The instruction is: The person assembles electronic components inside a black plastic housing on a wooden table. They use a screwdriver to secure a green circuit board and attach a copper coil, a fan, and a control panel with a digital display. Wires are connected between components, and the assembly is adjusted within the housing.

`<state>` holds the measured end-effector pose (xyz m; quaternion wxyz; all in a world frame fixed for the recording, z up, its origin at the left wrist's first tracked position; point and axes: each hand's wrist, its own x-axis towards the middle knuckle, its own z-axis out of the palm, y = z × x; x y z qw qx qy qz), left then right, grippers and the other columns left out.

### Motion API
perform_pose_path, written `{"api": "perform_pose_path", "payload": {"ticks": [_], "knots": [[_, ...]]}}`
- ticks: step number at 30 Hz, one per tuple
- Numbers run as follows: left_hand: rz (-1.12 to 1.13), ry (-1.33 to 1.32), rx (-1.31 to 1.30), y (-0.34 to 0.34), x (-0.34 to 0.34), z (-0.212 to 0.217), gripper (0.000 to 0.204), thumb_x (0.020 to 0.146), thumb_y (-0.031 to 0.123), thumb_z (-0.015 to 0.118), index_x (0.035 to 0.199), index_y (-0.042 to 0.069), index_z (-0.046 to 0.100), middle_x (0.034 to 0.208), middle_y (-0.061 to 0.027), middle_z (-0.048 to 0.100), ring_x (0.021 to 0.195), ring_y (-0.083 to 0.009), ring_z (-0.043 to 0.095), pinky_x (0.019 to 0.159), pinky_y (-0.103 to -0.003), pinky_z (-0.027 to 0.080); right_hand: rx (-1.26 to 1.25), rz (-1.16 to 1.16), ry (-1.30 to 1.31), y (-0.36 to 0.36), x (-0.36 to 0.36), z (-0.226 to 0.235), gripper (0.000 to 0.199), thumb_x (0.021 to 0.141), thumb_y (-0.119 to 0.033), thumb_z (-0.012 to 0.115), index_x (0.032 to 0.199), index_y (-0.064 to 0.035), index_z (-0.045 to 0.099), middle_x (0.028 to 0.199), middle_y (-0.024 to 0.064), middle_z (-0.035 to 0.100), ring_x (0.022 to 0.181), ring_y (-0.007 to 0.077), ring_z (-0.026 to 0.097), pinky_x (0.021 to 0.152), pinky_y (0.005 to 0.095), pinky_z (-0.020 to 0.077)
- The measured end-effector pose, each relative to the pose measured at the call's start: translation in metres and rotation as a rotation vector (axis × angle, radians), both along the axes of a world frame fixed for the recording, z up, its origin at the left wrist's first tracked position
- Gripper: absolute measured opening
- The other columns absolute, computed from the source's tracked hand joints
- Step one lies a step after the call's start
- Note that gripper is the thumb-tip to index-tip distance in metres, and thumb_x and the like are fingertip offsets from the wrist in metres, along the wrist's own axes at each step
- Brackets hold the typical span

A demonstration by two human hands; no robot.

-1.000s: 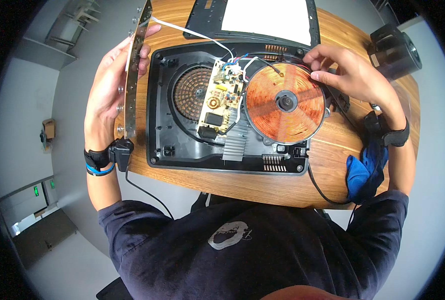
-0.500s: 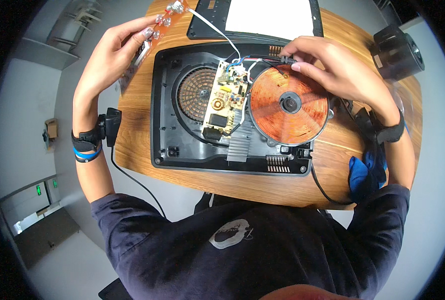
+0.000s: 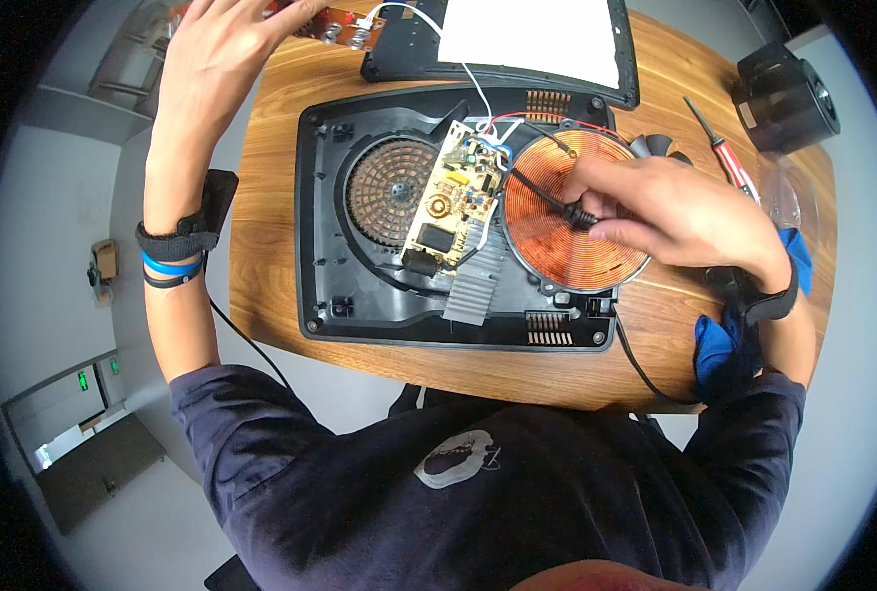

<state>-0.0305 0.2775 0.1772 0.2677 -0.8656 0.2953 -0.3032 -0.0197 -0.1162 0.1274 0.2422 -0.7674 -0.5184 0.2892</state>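
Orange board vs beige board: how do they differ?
Colour: the orange board is reddish-orange, the beige board pale yellow.
Place: the orange board is at the left hand, outside the black housing; the beige board sits within it.
Visibility: the orange board is partly hidden; the beige board shows almost whole.
Shared: both carry components.

The person wears a dark short-sleeved shirt [image 3: 359, 478] with a pale print [image 3: 458, 459]; black wrist straps [image 3: 174, 242]; a blue band [image 3: 170, 269] and black band [image 3: 168, 284] at the left wrist.
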Motion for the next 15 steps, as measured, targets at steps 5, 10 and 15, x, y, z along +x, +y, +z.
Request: {"api": "perform_pose_path", "payload": {"ticks": [5, 10, 15], "knots": [[-0.075, -0.270, -0.059, 0.006, 0.026, -0.002, 0.011, 0.082, 0.011, 0.071, 0.092, 0.014, 0.074, 0.097, -0.0020, 0.065, 0.091, -0.0213, 0.060, 0.079, -0.036, 0.048, -0.041, 0.056, -0.053, 0.005, -0.007, -0.010, 0.030, 0.101, -0.016, 0.064, 0.127, -0.0065, 0.052, 0.100, 0.0232, 0.069, 0.098, 0.0492, 0.068, 0.078, 0.0581, 0.0507], [-0.011, -0.263, -0.236, 0.014, 0.029, -0.009, 0.011, 0.086, 0.003, 0.073, 0.094, 0.011, 0.074, 0.102, -0.0059, 0.067, 0.086, -0.0244, 0.068, 0.069, -0.036, 0.054, -0.066, 0.043, -0.075, 0.007, -0.005, -0.011, 0.031, 0.100, -0.017, 0.067, 0.126, -0.0060, 0.053, 0.100, 0.0214, 0.069, 0.097, 0.0474, 0.068, 0.078, 0.0561, 0.0505], [-0.126, -0.068, -0.574, 0.006, 0.014, -0.023, 0.023, 0.090, 0.002, 0.077, 0.111, 0.010, 0.076, 0.112, -0.0120, 0.069, 0.103, -0.0290, 0.074, 0.078, -0.035, 0.060, -0.049, -0.022, -0.026, 0.000, -0.005, -0.015, 0.031, 0.099, -0.015, 0.071, 0.124, -0.0060, 0.056, 0.101, 0.0155, 0.068, 0.095, 0.0409, 0.068, 0.077, 0.0505, 0.0507]]}}
